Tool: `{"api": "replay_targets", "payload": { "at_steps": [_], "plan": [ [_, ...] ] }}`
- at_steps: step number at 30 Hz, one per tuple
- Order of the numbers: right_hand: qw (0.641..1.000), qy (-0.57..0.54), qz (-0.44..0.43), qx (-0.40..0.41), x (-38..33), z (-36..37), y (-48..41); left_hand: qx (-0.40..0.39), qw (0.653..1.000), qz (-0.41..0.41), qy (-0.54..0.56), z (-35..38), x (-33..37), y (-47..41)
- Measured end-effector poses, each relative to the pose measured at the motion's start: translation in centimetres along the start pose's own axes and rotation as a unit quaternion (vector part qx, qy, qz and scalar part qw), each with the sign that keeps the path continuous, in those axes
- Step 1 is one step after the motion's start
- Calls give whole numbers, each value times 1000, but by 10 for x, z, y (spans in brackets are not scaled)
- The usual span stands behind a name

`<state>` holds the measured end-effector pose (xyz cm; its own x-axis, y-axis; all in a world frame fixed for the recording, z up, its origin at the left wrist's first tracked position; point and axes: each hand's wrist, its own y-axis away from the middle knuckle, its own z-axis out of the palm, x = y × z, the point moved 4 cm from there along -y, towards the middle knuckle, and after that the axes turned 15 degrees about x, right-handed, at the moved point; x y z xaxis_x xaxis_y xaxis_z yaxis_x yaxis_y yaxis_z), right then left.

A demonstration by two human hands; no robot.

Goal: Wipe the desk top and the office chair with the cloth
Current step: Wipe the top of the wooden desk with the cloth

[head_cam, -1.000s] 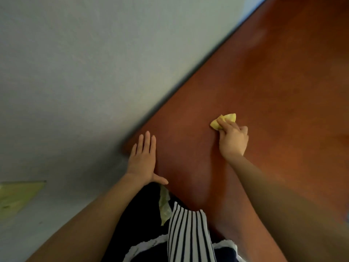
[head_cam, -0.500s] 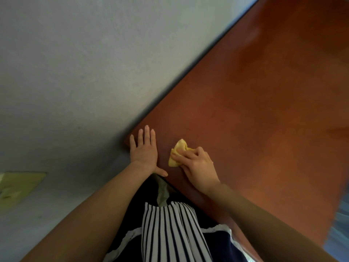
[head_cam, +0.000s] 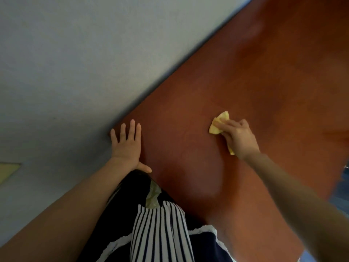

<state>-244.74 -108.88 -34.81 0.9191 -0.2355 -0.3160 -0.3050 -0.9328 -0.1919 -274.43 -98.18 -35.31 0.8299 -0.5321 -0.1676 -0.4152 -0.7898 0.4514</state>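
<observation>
The reddish-brown desk top (head_cam: 255, 76) runs diagonally from the lower middle to the upper right. My right hand (head_cam: 238, 138) grips a crumpled yellow cloth (head_cam: 219, 123) and holds it against the desk surface, right of the middle. My left hand (head_cam: 127, 146) lies flat on the desk's left corner, fingers straight and spread, thumb out to the right. The office chair is not in view.
A pale wall (head_cam: 75, 63) borders the desk along its left edge. A yellowish plate (head_cam: 8, 172) sits on the wall at the far left. My striped and dark clothing (head_cam: 160, 229) fills the bottom middle. Blue floor shows at the far right edge.
My right hand has swept the cloth from beside my left hand out to the right across the desk. My left hand has stayed on the corner.
</observation>
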Motion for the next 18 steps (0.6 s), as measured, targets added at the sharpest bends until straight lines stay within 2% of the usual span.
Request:
{"api": "replay_targets", "payload": {
  "at_steps": [5, 8, 10, 12, 18],
  "plan": [
    [991, 56, 122, 7, 39, 2, -82, -16, 1000, -8, -10, 0, 0, 1],
    [976, 70, 204, 24, 40, 9, -109, -18, 999, -11, -25, -3, 3, 0],
    [971, 71, 228, 21, 29, 18, -111, -16, 999, -9, -31, -5, 4, 0],
    [975, 62, 211, 5, 12, 25, -107, -14, 999, -8, -30, -5, 3, 0],
    [997, 47, 61, -19, -42, 42, -70, -17, 999, -3, -29, -5, 2, 0]
  ]
}}
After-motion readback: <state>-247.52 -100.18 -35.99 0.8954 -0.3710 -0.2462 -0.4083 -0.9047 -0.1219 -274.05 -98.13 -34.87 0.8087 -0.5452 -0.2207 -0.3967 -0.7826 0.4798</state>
